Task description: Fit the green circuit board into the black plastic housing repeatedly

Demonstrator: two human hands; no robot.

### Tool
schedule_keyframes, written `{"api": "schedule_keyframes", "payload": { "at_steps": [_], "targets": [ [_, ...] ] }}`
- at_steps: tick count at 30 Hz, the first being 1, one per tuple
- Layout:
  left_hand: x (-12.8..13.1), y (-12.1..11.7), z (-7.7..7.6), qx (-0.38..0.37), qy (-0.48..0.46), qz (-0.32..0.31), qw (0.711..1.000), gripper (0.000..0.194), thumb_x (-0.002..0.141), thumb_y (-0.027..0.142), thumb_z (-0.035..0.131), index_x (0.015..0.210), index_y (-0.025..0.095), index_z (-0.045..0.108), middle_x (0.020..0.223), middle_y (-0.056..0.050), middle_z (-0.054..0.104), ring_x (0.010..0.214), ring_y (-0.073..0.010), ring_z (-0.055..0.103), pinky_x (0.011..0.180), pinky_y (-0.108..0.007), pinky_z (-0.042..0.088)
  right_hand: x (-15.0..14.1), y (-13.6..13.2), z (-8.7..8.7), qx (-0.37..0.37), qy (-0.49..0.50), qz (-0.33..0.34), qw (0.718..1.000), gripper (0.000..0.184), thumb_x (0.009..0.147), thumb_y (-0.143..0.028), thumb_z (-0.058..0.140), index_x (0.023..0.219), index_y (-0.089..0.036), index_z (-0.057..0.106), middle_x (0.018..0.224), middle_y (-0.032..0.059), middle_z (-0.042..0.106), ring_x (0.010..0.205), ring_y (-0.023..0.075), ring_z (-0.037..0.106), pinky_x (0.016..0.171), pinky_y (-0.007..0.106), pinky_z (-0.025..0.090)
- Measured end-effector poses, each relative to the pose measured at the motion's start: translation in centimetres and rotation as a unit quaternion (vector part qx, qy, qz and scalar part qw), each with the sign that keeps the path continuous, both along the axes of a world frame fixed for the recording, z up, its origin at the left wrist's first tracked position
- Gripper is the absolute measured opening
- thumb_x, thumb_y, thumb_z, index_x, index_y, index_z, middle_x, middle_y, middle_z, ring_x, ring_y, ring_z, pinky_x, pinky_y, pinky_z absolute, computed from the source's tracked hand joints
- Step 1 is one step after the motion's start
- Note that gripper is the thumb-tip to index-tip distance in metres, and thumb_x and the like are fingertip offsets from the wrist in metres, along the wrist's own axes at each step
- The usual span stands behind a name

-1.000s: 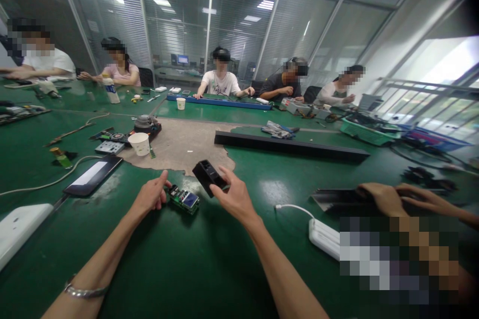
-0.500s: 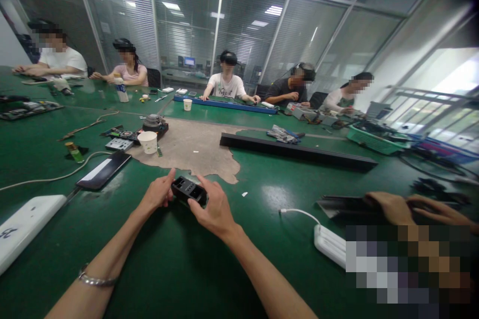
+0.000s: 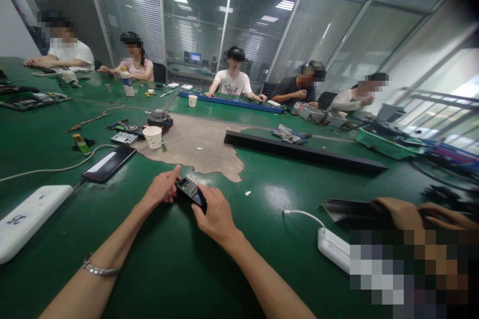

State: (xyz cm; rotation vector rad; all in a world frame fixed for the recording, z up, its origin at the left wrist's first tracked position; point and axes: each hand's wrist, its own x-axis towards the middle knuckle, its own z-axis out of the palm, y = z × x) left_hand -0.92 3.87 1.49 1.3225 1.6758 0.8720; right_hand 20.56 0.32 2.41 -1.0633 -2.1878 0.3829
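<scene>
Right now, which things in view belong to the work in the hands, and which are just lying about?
In the job: black casing, between left hand and right hand.
Lying about, seemingly: nearer paper cup, dark phone, long black bar, green basket.

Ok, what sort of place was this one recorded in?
Possibly an electronics workshop or training room, judging by the large green table, people seated along its far side, and a circuit board at left.

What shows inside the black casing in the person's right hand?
Inside the black casing, a bluish screen shows next to the right hand. Anything deeper is hidden by the casing itself.
</scene>
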Motion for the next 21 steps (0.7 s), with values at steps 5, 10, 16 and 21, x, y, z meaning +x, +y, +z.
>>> {"api": "schedule_keyframes", "payload": {
  "at_steps": [5,10,16,21],
  "targets": [
    [0.1,-0.1,0.0,0.010,-0.021,0.004,1.000,0.083,0.075,0.082,0.029,0.103,0.011,0.062,0.054,-0.005,0.064,0.041,-0.0199,0.061,0.039,-0.025,0.042,-0.4,-0.2,-0.6,-0.004,0.010,-0.028,1.000,0.053,0.080,-0.027,0.061,0.131,-0.017,0.051,0.119,0.0123,0.061,0.107,0.0271,0.055,0.096,0.043,0.044],
    [0.1,0.2,-0.2,0.001,-0.026,0.011,1.000,0.084,0.077,0.081,0.026,0.109,0.011,0.059,0.056,-0.006,0.065,0.042,-0.0204,0.062,0.039,-0.026,0.043,-0.1,-0.1,0.6,-0.020,0.074,-0.048,0.996,0.052,0.078,-0.031,0.064,0.128,-0.018,0.054,0.119,0.0105,0.063,0.109,0.0264,0.057,0.096,0.042,0.046],
    [0.1,0.1,-0.1,-0.001,-0.023,-0.003,1.000,0.085,0.077,0.082,0.025,0.102,0.011,0.064,0.056,-0.006,0.066,0.042,-0.0195,0.062,0.040,-0.026,0.042,2.3,1.8,3.5,-0.065,0.182,-0.104,0.976,0.048,0.083,-0.036,0.058,0.128,-0.021,0.053,0.125,0.0086,0.060,0.107,0.0229,0.061,0.088,0.036,0.052],
    [0.2,0.0,0.1,-0.002,-0.018,-0.004,1.000,0.084,0.076,0.081,0.027,0.102,0.011,0.065,0.056,-0.006,0.067,0.041,-0.0186,0.061,0.040,-0.025,0.042,6.0,4.0,3.8,-0.101,0.077,-0.190,0.973,0.049,0.076,-0.029,0.059,0.124,-0.022,0.054,0.115,0.0078,0.064,0.106,0.0253,0.061,0.090,0.038,0.049]
  ]
}}
